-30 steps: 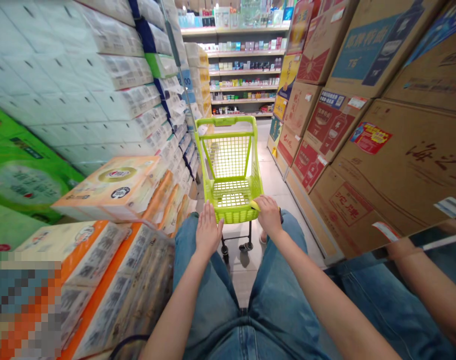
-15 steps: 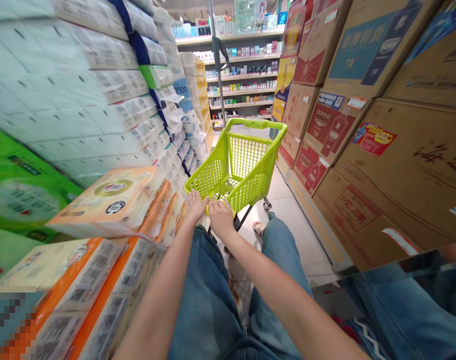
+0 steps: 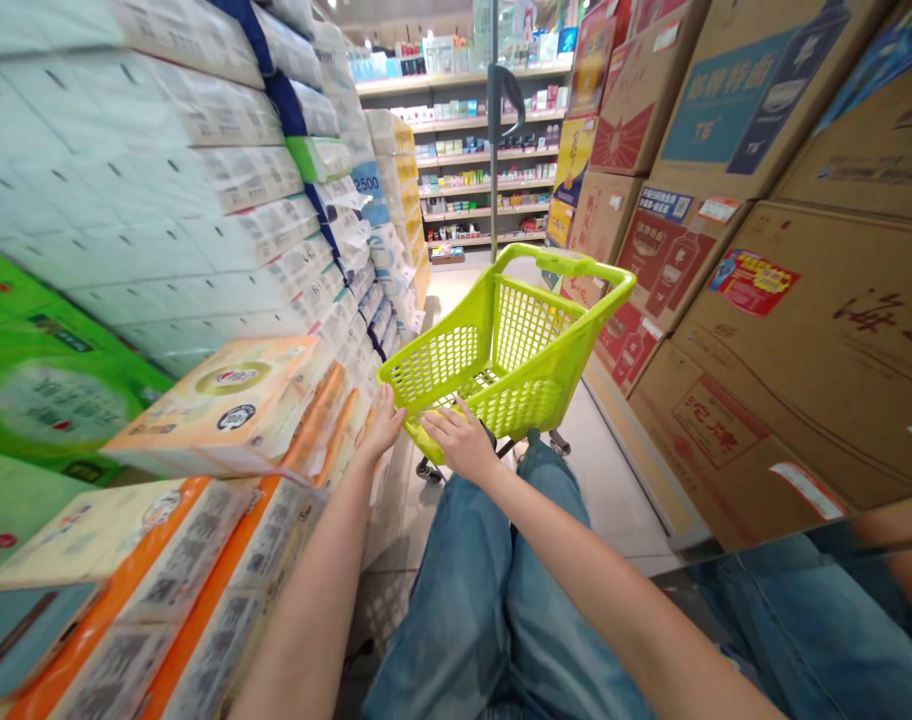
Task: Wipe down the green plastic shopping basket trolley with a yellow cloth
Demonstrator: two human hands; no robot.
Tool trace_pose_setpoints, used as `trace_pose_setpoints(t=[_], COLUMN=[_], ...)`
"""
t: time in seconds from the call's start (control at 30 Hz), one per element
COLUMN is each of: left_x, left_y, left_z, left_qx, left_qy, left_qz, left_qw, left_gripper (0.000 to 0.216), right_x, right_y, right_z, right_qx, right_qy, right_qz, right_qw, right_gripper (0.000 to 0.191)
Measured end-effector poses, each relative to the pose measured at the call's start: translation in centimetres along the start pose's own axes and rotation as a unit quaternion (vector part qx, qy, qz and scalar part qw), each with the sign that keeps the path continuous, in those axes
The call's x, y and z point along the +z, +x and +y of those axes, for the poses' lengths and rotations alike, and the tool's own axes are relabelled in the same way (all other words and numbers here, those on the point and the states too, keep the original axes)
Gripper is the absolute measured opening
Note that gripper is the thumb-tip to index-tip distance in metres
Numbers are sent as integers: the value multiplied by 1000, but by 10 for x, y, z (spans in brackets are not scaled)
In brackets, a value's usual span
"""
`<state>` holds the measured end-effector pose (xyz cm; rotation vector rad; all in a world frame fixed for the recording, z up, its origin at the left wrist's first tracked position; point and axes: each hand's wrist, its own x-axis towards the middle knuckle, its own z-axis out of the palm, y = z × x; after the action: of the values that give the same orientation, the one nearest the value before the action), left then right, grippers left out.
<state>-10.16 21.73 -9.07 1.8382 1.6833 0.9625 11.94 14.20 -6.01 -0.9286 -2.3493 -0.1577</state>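
A lime-green plastic shopping cart [image 3: 535, 400] with pierced walls stands in the aisle before me, its near end close to my knees. My left hand [image 3: 383, 422] grips the rim at the near left corner. Just to the right, my right hand [image 3: 458, 440] rests over the same near rim, fingers bent onto it. The cart's handle [image 3: 568, 262] is at the far end, turned away to the right. Through the openings the basket's floor shows no goods that I can make out.
Tissue packs [image 3: 223, 400] are stacked along the left, with a flat blue-grey item [image 3: 36, 625] on the nearest ones. Cardboard cartons [image 3: 786, 360] line the right side. A pole [image 3: 493, 150] rises behind the cart, and stocked shelves [image 3: 493, 190] stand at the far end.
The cart has swung to the right and its far end now sits nearer the cartons. My hands moved slightly apart along the rim. My legs have shifted.
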Motion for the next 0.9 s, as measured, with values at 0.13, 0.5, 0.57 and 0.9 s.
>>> trace_pose_setpoints(t=[0.13, 0.5, 0.57, 0.9], left_x=[-4, -5, -6, -8], left_y=[-5, -32, -37, -121], left_z=[2, 0, 0, 14], left_qx=[3, 10, 13, 31], left_qy=[-15, -38, -39, 8], left_qz=[-2, 20, 29, 123], left_qw=[1000, 999, 999, 992], left_gripper=[73, 74, 73, 54], right_x=[-12, -55, -53, -34], right_y=[-13, -57, -57, -48], right_z=[27, 72, 67, 42], right_qx=[4, 60, 66, 40], right_qy=[-4, -20, -9, 39], right_qz=[7, 40, 54, 118], right_qw=[1000, 997, 996, 992], right_gripper=[49, 66, 68, 59])
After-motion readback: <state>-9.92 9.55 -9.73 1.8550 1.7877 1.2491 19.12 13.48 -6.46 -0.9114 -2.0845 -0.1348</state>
